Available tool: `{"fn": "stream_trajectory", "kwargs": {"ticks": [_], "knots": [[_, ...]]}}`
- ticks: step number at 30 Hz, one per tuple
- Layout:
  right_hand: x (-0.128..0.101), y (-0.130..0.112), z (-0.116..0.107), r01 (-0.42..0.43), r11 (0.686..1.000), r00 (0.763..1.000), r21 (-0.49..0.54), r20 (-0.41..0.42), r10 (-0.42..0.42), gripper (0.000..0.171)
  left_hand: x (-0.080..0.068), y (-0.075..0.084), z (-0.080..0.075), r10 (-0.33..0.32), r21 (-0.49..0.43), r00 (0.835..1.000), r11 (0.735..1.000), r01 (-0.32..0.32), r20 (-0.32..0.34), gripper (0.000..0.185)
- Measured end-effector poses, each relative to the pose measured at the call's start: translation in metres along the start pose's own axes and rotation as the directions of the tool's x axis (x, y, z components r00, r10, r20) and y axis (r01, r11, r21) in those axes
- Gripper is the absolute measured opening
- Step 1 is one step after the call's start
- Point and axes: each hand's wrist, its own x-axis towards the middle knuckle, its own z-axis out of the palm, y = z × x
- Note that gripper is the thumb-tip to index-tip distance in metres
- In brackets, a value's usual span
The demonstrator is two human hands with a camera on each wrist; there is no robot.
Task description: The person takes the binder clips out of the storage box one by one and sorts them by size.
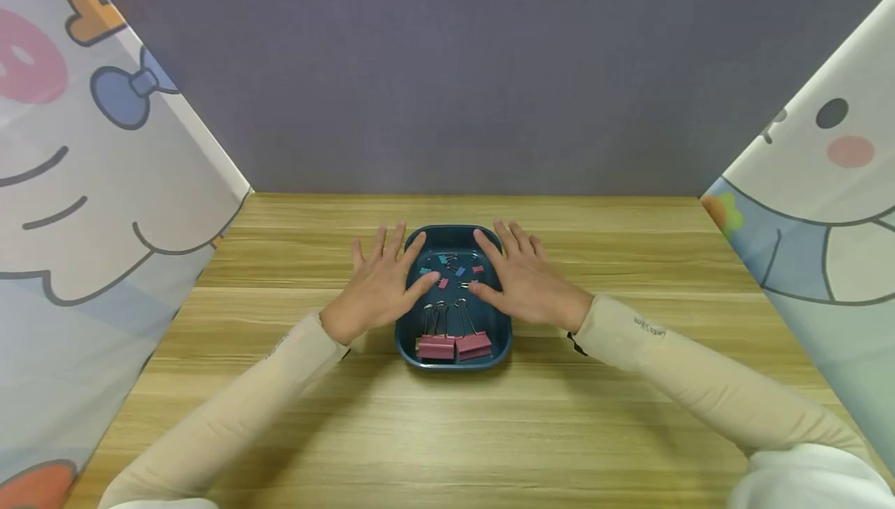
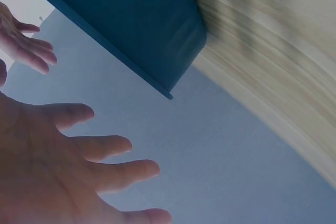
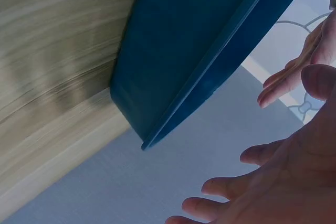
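A dark blue plastic tray (image 1: 454, 366) with rounded corners sits on the table, binder clips lying inside it. Large pink binder clips (image 1: 437, 349) with silver handles gather at its near end. Toward the far end are scattered small clips, among them a teal one (image 1: 444, 259), a blue one (image 1: 460, 271) and a pink one (image 1: 478, 269). Over the left rim hovers my left hand (image 1: 377, 284), fingers spread and thumb above the tray. My right hand (image 1: 527, 280) mirrors it over the right rim. In the wrist views both palms appear empty beside the tray wall (image 2: 121, 19).
The tray stands on a wood-grain table (image 1: 447, 431). A grey panel (image 1: 475, 74) rises behind the table's far edge. Cartoon-printed sheets flank it, one at left (image 1: 91, 206) and one at right (image 1: 825, 175).
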Motion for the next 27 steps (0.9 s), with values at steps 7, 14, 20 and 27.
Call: {"fn": "stream_trajectory", "kwargs": {"ticks": [7, 14, 20, 27], "knots": [[-0.003, -0.004, 0.001, 0.013, 0.999, 1.000, -0.029, -0.001, -0.013, 0.081, -0.004, 0.000, 0.001, 0.021, 0.004, 1.000, 1.000, -0.021, -0.004, 0.081], [-0.005, -0.006, 0.006, 0.074, 0.997, 0.997, -0.008, -0.014, -0.074, 0.080, -0.009, -0.002, 0.002, 0.043, -0.104, 0.999, 0.994, -0.046, -0.033, 0.074], [-0.003, 0.000, 0.005, 0.135, 0.987, 0.991, 0.090, -0.008, -0.135, 0.076, -0.004, -0.009, 0.002, 0.028, -0.195, 0.995, 0.980, -0.047, -0.099, 0.065], [0.003, 0.009, 0.007, 0.197, 0.968, 0.979, 0.157, 0.017, -0.202, 0.067, 0.005, -0.018, 0.006, -0.002, -0.224, 0.987, 0.974, -0.034, -0.159, 0.050]]}}
